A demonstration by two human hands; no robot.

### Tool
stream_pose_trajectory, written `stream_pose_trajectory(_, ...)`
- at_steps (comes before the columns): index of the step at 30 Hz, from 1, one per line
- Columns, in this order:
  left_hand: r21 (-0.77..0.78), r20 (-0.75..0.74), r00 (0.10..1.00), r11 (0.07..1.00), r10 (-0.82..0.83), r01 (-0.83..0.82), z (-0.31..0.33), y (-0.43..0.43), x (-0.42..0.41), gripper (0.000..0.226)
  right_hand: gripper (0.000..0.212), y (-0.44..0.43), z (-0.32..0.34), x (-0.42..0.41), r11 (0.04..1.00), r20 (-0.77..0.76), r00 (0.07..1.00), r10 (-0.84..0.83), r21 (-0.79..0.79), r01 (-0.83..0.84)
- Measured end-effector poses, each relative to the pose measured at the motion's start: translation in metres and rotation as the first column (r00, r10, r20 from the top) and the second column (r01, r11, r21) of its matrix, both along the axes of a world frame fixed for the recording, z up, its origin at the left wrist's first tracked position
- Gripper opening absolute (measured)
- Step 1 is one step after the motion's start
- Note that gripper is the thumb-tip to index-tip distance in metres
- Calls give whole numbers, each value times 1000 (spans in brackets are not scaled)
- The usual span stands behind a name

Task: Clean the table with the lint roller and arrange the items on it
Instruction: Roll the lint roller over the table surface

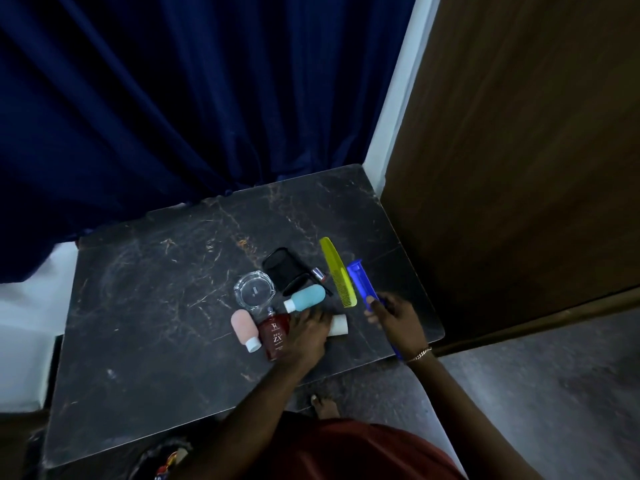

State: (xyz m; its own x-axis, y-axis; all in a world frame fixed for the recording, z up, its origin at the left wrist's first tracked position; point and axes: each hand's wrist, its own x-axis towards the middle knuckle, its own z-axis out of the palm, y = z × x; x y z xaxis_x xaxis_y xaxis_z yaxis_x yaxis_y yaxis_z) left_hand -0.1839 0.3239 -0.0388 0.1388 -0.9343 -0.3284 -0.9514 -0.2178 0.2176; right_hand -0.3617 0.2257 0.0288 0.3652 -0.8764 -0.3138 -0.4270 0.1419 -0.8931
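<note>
Head view. Blue tool (358, 278), possibly the lint roller: stiff, light plastic, slim; right hand (394, 317) grips mid-shaft near the counter (156, 306) right edge. White roll (340, 325): light, rolls; take by ends. Left hand (308, 332) covers it, grip unclear.

- You face a dark blue curtain (173, 98) hanging in folds behind the table (138, 306), along its far edge.
- A brown wooden panel (519, 150) stands past its right edge.
- Grey floor (554, 393) lies below; the light is dim.

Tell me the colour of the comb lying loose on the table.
Yellow; the comb shows best in the head view.
</note>
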Motion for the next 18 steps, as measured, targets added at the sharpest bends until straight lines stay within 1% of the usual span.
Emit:
stream_pose_trajectory(4,-45,-37,999,999,-20,18,1,-2,1,57,11,-6,8,0,1000,-13,1000,11,-13,-11)
stream_pose_trajectory(7,-148,-107,994,989,9,-25,4,-1,-1,50,7,-5,8,0,1000,-22,1000,-9,-30,8)
stream_pose_trajectory(9,-220,-171,984,972,51,-89,11,1,-1,43,11,-4,4,0,998,-49,999,3,-55,-5)
stream_pose_trajectory(10,-257,-223,971,956,81,-138,16,3,0,44,13,-5,2,-1,998,-64,998,15,-67,-19)
stream_pose_trajectory(12,-314,-375,913,904,163,-290,32,7,6,50,15,-7,6,0,993,-83,995,46,-104,-54)
stream_pose_trajectory(14,-346,-483,845,838,227,-423,51,11,18,51,22,-13,13,0,977,-95,990,102,-176,-117)
stream_pose_trajectory(16,-368,-543,803,791,245,-489,70,17,31,52,28,-17,22,1,944,-100,974,204,-242,-223)
stream_pose_trajectory(18,-380,-577,784,774,230,-506,86,22,41,53,27,-17,29,5,910,-100,954,283,-288,-299)
